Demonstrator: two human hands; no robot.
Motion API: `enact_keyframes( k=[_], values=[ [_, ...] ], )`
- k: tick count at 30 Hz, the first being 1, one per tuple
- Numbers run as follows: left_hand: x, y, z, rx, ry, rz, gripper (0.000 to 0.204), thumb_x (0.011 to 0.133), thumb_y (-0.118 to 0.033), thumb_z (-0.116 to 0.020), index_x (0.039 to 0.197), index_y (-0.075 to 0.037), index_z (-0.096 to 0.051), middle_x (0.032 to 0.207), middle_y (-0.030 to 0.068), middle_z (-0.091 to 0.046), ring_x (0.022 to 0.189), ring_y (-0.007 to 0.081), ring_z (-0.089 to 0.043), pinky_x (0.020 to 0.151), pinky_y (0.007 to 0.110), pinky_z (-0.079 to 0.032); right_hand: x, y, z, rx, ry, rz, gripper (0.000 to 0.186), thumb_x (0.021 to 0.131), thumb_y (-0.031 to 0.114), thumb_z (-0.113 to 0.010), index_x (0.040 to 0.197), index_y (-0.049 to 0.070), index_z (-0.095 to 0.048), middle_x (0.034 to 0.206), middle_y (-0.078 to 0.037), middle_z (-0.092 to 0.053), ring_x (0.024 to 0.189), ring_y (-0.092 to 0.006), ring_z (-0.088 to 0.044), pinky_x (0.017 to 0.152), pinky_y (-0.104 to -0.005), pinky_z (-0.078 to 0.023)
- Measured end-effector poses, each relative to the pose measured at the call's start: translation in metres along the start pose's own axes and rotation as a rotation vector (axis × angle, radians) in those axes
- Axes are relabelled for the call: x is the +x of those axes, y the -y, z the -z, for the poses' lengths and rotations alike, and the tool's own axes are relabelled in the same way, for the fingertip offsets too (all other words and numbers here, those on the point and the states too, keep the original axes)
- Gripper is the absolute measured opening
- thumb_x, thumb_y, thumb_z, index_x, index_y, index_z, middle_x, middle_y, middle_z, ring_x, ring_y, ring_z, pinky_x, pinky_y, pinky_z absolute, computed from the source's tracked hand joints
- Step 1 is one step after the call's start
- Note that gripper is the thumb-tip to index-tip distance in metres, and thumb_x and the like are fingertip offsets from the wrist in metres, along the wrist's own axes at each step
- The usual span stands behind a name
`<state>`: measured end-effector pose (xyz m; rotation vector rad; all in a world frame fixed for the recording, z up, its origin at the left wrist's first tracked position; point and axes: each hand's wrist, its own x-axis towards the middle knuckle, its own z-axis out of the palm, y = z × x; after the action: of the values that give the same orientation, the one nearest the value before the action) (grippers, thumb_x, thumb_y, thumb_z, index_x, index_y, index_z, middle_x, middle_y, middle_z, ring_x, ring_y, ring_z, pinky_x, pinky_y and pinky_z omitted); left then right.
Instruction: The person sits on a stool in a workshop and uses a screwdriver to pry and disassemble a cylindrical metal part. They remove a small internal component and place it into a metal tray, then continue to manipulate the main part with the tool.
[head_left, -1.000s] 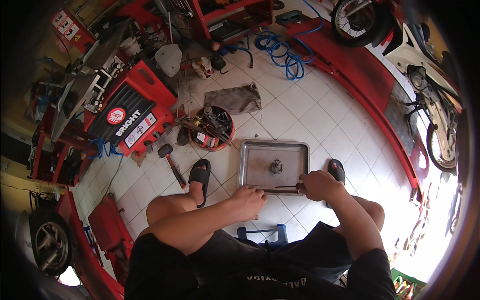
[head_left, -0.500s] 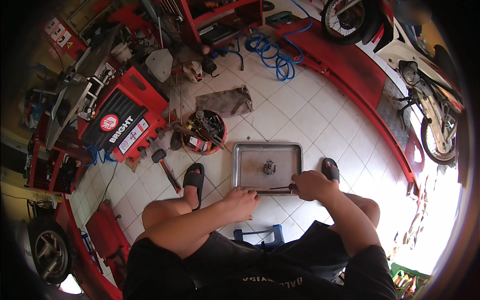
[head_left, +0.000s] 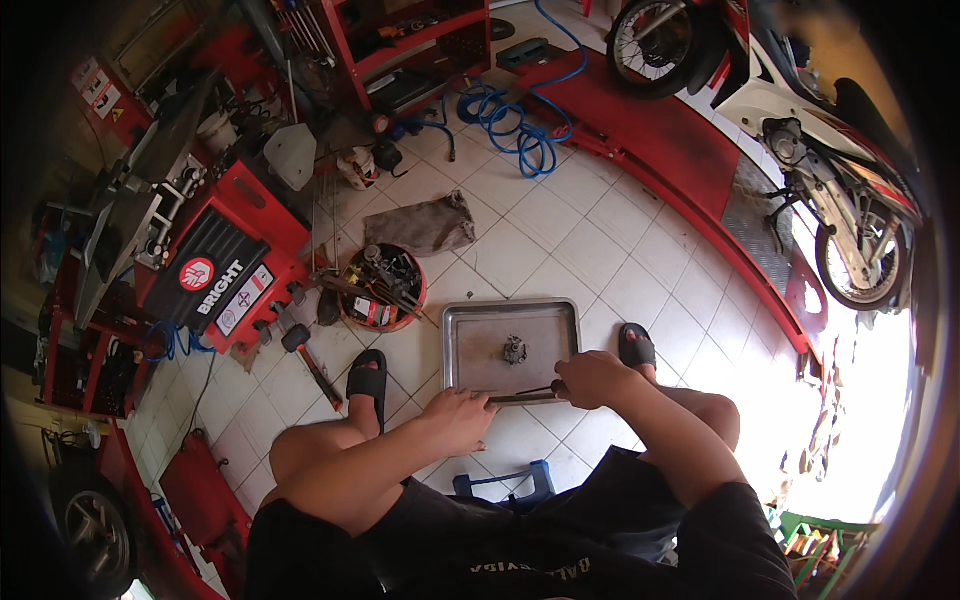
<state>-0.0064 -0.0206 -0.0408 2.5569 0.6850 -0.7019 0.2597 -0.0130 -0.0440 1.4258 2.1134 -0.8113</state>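
A small metal part (head_left: 515, 349) sits near the middle of a metal tray (head_left: 472, 352) on a tiled floor (head_left: 575, 230).
The right hand (head_left: 592, 380), by the near right corner, grips a thin dark tool (head_left: 533, 391), its shaft pointing left along the near edge. The left hand (head_left: 457, 420) curls beside that edge's left half; I cannot tell whether it pinches anything.

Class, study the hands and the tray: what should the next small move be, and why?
Probably, reach the left hand forward to steady the small metal part: it sits in the tray with neither hand on it, while the right hand holds a thin dark tool at the tray's near edge.
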Motion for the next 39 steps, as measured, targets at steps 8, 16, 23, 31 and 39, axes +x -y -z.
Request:
enact_keyframes(
  k=[8, 16, 23, 31, 39],
  values=[
    [0.007, -0.003, 0.003, 0.004, 0.035, 0.022, 0.067, 0.086, -0.047, -0.073, 0.131, 0.0, -0.055, 0.127, 0.0172, -0.058, 0.117, 0.0322, -0.062, 0.099, 0.044, -0.051, 0.005, -0.007, -0.015, 0.021, -0.007, -0.021, 0.029, 0.094, 0.026, -0.06, 0.107, 0.002, -0.07, 0.101, -0.018, -0.073, 0.098, -0.0361, -0.071, 0.082, -0.0453, -0.057],
    [-0.005, 0.003, 0.001, 0.021, 0.056, 0.019, 0.068, 0.087, -0.046, -0.073, 0.132, 0.001, -0.055, 0.126, 0.0168, -0.059, 0.116, 0.0318, -0.062, 0.098, 0.044, -0.051, 0.002, 0.005, -0.001, 0.019, 0.047, 0.0, 0.031, 0.097, 0.029, -0.059, 0.109, 0.003, -0.07, 0.104, -0.017, -0.073, 0.102, -0.0362, -0.07, 0.086, -0.0459, -0.056],
    [-0.002, 0.005, 0.004, 0.022, 0.05, 0.021, 0.068, 0.087, -0.046, -0.073, 0.133, 0.001, -0.054, 0.128, 0.0184, -0.059, 0.118, 0.0326, -0.062, 0.098, 0.044, -0.051, -0.002, 0.009, -0.007, -0.056, -0.005, 0.052, 0.025, 0.093, 0.023, -0.058, 0.103, 0.005, -0.071, 0.102, -0.013, -0.073, 0.098, -0.0339, -0.071, 0.083, -0.0446, -0.058],
    [0.006, -0.003, -0.001, 0.042, -0.019, 0.043, 0.064, 0.085, -0.047, -0.075, 0.126, -0.002, -0.057, 0.12, 0.0148, -0.063, 0.115, 0.0322, -0.064, 0.096, 0.046, -0.051, 0.01, -0.01, -0.018, -0.043, 0.012, 0.003, 0.02, 0.086, 0.019, -0.065, 0.095, 0.006, -0.077, 0.102, -0.016, -0.075, 0.1, -0.0342, -0.072, 0.079, -0.045, -0.059],
    [-0.005, 0.009, 0.001, -0.013, -0.003, 0.025, 0.06, 0.085, -0.042, -0.076, 0.122, 0.002, -0.058, 0.118, 0.0165, -0.061, 0.112, 0.0319, -0.064, 0.093, 0.044, -0.052, -0.008, 0.017, 0.006, -0.026, -0.022, 0.071, 0.027, 0.098, 0.025, -0.055, 0.108, 0.003, -0.067, 0.098, -0.014, -0.072, 0.099, -0.0331, -0.07, 0.084, -0.0447, -0.056]
  ],
)
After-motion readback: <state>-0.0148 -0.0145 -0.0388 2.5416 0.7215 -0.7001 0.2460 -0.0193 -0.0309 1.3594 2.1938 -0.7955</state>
